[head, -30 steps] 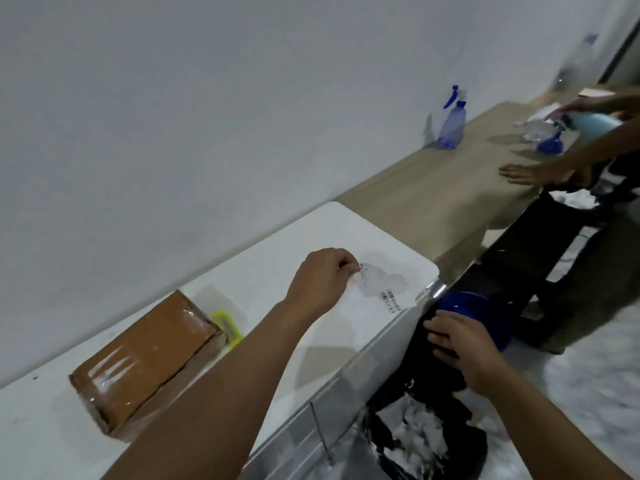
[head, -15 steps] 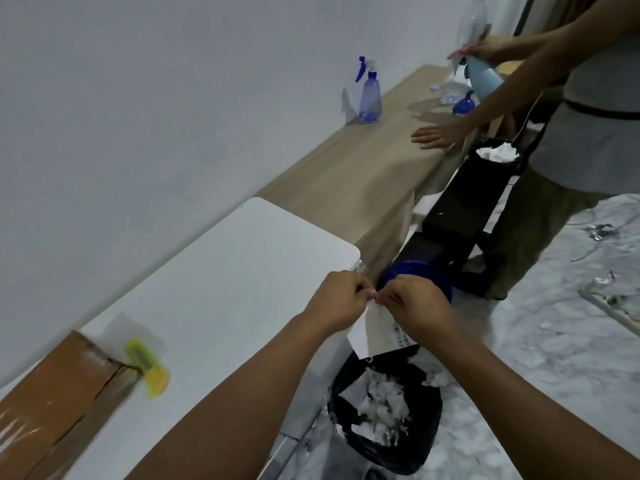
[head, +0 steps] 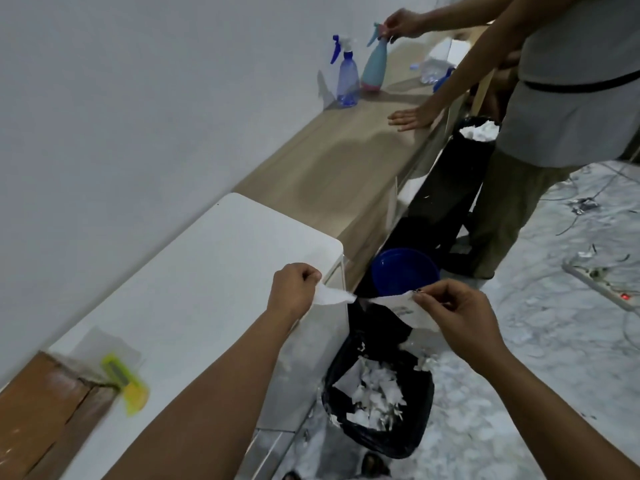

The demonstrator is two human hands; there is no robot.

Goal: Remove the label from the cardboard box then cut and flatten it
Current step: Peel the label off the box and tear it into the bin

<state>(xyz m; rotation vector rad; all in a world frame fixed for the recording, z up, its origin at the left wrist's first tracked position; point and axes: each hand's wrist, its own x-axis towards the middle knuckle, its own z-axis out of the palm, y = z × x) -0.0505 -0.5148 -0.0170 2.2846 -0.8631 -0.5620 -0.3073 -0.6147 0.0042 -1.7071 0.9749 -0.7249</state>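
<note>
The white label is torn in two. My left hand [head: 294, 292] pinches one piece of the label [head: 334, 295] beside the white table's corner. My right hand [head: 457, 311] pinches the other piece [head: 401, 306], which carries some print. Both pieces hang above the black bin bag [head: 381, 417], which holds several white paper scraps. The brown cardboard box [head: 38, 407] lies at the table's far left, partly out of frame. A yellow-green utility knife [head: 126, 386] rests on the table against the box.
The white table [head: 194, 292] meets a wooden counter [head: 346, 161] with two spray bottles [head: 348, 79]. Another person [head: 561, 98] stands at the counter beside a tall black bin [head: 460, 168]. A blue bucket [head: 405, 271] and a power strip [head: 606, 282] are on the floor.
My left hand carried the label off the table and over the bin bag. Both hands gripped it, then pulled apart and tore it into two pieces.
</note>
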